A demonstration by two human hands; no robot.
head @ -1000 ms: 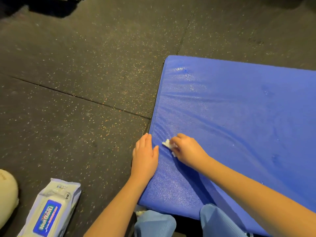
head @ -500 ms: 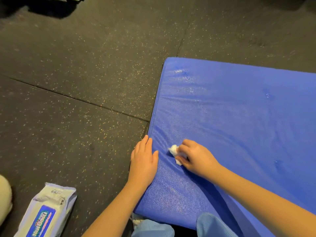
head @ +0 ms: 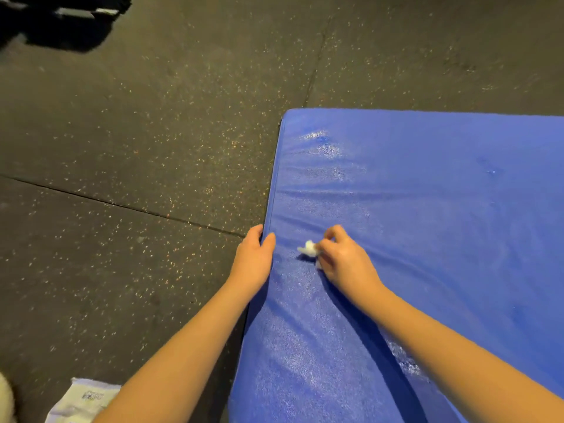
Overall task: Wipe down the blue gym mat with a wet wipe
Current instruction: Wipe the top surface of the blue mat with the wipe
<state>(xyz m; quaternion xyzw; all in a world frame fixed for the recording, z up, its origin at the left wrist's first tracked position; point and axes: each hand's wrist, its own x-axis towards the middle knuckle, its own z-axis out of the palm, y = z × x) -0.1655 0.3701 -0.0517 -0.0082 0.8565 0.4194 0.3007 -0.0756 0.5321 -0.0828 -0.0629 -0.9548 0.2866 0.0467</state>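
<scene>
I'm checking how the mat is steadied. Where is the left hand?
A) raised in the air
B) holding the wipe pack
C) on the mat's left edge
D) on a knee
C: the left hand rests on the left edge of the blue mat, thumb on top.

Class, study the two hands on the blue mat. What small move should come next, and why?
Probably sweep the right hand and its bunched wipe rightward across the mat. The wipe sits near the left edge, where the left hand rests, and the mat's wide right side looks mostly dull rather than shiny.
</scene>
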